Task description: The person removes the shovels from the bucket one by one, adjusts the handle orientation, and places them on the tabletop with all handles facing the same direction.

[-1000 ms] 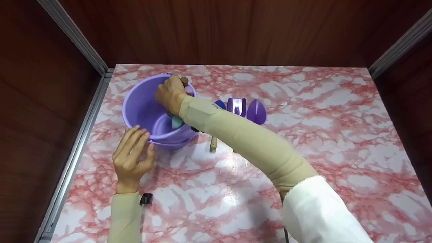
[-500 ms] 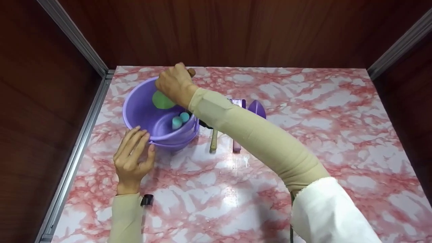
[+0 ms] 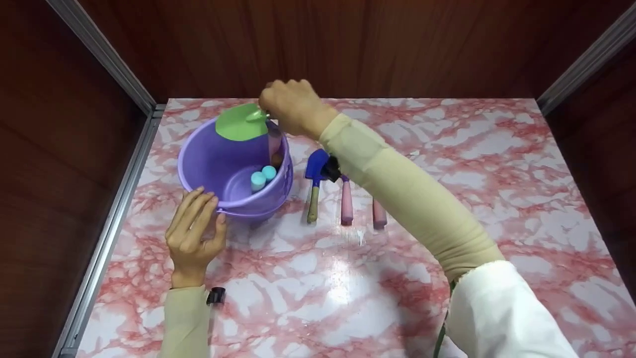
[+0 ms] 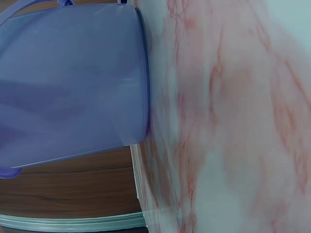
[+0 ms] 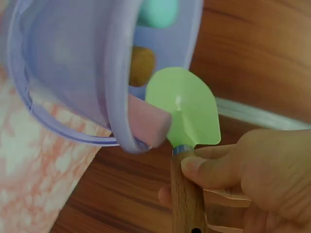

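Note:
A light-purple bucket [image 3: 201, 159] stands at the back left of the table in the head view. My left hand [image 3: 191, 236] rests against its near rim with fingers fairly straight, fingertips at the edge. Above the far right rim, my right hand [image 3: 294, 107] grips a hand trowel [image 3: 242, 124] with a green blade. The right wrist view shows fingers and thumb around the trowel's wooden handle [image 5: 186, 194]. Inside the bucket are two turquoise handle ends [image 3: 263, 177], a pink handle [image 5: 148, 121] and a brown wooden end [image 5: 142, 66]. Their lower parts are hidden.
Right of the bucket lie a small blue shovel [image 3: 314, 184] with a wooden handle and two pink-handled tools [image 3: 347, 204], partly covered by my right arm. Dark wooden panels [image 3: 348, 44] enclose the marbled table [image 3: 278, 278] at back and sides.
My right hand has risen out of the bucket and shifted right, bringing the green trowel up to the rim. The left hand has stayed at the rim.

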`<action>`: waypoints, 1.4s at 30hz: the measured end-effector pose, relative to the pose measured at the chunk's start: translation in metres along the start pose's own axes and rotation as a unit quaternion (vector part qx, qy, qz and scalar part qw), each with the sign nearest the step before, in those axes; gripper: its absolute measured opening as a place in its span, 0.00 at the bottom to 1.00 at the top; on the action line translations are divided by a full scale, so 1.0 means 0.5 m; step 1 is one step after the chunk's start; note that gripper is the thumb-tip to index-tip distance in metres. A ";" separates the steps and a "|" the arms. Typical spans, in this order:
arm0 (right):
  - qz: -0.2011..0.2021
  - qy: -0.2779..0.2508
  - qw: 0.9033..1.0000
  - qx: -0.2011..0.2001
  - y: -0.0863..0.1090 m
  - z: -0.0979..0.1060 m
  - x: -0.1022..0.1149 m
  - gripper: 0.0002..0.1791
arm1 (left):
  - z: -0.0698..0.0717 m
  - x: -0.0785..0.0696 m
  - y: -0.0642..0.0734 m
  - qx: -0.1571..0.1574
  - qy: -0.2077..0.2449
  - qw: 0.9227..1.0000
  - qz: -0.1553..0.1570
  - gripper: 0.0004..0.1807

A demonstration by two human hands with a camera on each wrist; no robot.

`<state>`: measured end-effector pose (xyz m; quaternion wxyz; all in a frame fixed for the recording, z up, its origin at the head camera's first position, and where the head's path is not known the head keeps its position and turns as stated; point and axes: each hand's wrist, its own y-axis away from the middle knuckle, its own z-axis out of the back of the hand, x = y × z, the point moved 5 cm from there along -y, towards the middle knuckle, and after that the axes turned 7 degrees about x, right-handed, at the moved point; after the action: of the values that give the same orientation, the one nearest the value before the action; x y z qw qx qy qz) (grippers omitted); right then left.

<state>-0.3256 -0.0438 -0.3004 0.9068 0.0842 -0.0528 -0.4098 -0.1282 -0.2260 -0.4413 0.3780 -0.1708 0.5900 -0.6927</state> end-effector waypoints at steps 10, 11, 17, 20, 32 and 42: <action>0.048 -0.217 0.974 -0.028 0.051 0.001 -0.090 0.15 | 0.007 -0.008 -0.002 -0.005 -0.003 1.000 0.002 0.17; 0.055 -0.234 0.970 -0.036 0.057 0.001 -0.098 0.14 | 0.007 -0.007 -0.001 -0.005 -0.003 1.000 0.003 0.17; 0.074 -0.296 0.950 -0.073 0.096 0.002 -0.150 0.13 | 0.006 -0.002 0.001 -0.004 -0.004 1.000 0.009 0.16; 0.071 -0.313 0.944 -0.082 0.113 0.003 -0.170 0.14 | 0.010 0.002 0.002 -0.004 -0.006 1.000 0.014 0.16; 0.029 -0.411 0.908 -0.080 0.173 -0.028 -0.218 0.13 | 0.016 -0.006 0.008 -0.013 -0.011 1.000 0.016 0.17; -0.004 -0.493 0.865 -0.093 0.233 -0.090 -0.255 0.14 | 0.010 0.002 0.003 -0.010 -0.021 1.000 -0.005 0.17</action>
<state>-0.3165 0.1328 -0.3253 0.7643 -0.2133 -0.4546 -0.4046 -0.1248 -0.2304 -0.4419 0.3856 -0.1918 0.5877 -0.6849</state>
